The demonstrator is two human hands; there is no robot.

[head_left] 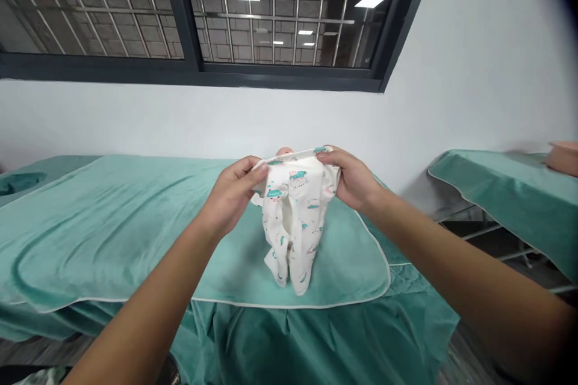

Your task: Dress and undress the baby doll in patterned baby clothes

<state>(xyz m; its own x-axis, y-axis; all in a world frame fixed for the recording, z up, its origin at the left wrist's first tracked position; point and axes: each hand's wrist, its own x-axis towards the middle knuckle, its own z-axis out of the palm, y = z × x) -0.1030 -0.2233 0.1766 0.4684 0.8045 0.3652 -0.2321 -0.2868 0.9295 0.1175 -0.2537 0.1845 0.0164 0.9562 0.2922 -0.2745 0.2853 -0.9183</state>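
White baby pants [298, 210] with a teal and pink print hang upright in front of me, legs down. My left hand [232, 192] pinches the waistband at its left end, thumb on the near side. At the right end my right hand [352, 177] grips the same waistband, so its edge is stretched between both hands. The two legs hang close together over the green cover [352, 252]. Just behind the waistband shows a small skin-toned rounded thing [284, 151]; the pants hide the rest of it.
A bed draped in green velvety cloth [112, 216] runs along the white wall [217, 120]. Above is a dark-framed window [289, 76] with metal bars outside. On the right stands another green-covered bed [506, 192] with a pinkish object [562, 157] on it.
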